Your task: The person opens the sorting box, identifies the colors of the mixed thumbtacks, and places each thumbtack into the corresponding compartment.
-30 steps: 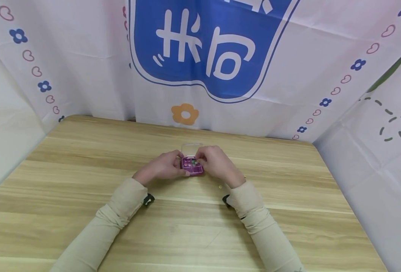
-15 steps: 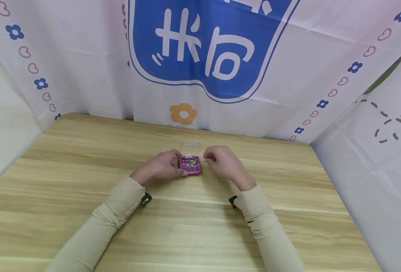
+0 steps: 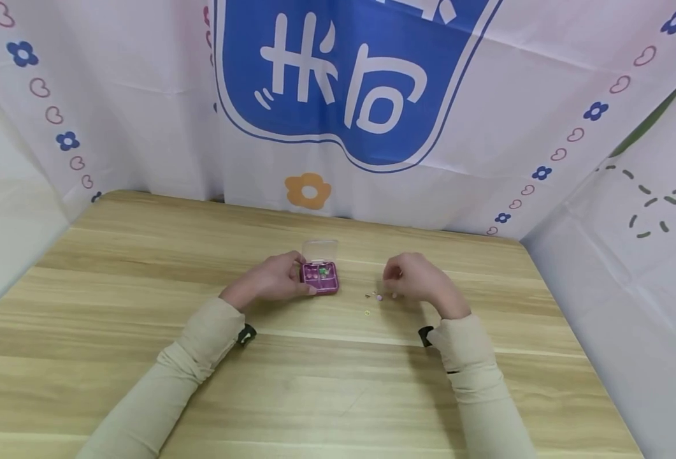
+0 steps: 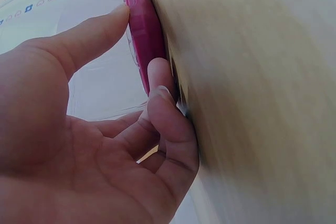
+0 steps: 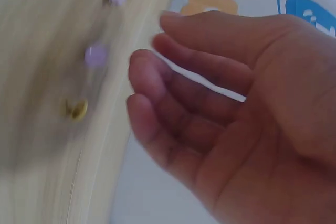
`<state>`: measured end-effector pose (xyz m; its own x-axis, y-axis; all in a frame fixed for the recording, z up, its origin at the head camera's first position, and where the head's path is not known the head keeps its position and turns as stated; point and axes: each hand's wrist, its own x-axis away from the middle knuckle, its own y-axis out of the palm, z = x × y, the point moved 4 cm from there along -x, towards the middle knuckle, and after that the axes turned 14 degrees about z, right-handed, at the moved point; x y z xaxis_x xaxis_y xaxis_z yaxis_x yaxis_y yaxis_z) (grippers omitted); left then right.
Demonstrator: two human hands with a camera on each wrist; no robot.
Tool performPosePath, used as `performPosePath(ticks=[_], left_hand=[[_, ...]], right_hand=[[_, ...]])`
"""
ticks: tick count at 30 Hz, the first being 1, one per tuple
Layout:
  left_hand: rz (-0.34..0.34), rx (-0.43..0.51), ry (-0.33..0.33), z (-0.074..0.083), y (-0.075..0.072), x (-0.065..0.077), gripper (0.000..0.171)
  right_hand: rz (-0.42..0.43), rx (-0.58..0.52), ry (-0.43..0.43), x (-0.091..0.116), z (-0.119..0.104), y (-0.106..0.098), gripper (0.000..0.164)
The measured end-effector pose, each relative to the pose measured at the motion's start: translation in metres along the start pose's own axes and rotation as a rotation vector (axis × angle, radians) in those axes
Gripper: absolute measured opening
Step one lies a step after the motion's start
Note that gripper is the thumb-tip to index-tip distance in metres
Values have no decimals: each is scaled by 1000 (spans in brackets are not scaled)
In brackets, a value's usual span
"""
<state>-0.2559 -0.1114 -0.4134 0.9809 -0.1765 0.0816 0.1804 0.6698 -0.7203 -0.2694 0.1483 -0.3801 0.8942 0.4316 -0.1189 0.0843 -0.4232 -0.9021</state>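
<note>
My left hand (image 3: 273, 278) holds a small magenta compartment box (image 3: 322, 291) on the table, thumb at the near edge and fingers along the far left side. Its clear lid (image 3: 319, 248) stands raised at the back. Small green pieces (image 3: 323, 271) and pale pink pieces lie in the back compartments. To the right, my right hand (image 3: 420, 280) hovers with loosely curved fingers and nothing visible in them. Beside its fingertips lie lilac round-headed pieces (image 5: 96, 55) and a gold disc-shaped piece (image 5: 79, 110) with a short stem; the right wrist view is blurred.
The wood-grain table (image 3: 292, 389) reaches back to a white printed cloth (image 3: 160, 127) hanging behind it. A yellow small piece (image 3: 367, 313) lies in front of the other loose pieces.
My right hand has moved away from the box, rightward to the loose pieces, and its fingers have loosened. The left hand keeps its hold on the box.
</note>
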Motion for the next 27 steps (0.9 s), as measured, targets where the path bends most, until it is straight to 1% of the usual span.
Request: performPosePath(ticks=[5, 9, 14, 19, 22, 25, 27], left_hand=[[2, -6, -2, 0, 0, 0, 67], [1, -11, -1, -1, 0, -1, 67], [3, -14, 2, -1, 1, -2, 65], [5, -5, 3, -1, 0, -1, 65], [6, -4, 6, 0, 0, 0, 66], [8, -10, 10, 0, -1, 0, 66], [8, -14, 11, 1, -1, 1, 66]], right_hand=[[-85, 13, 68, 2, 11, 1, 5], [-111, 26, 89, 2, 14, 4, 7], [-111, 31, 99, 3, 13, 6, 7], [-121, 2, 108, 4, 10, 5, 5], [-122, 3, 102, 4, 8, 4, 5], [-97, 9, 81, 3, 7, 3, 10], [-62, 5, 58, 2, 6, 2, 14]])
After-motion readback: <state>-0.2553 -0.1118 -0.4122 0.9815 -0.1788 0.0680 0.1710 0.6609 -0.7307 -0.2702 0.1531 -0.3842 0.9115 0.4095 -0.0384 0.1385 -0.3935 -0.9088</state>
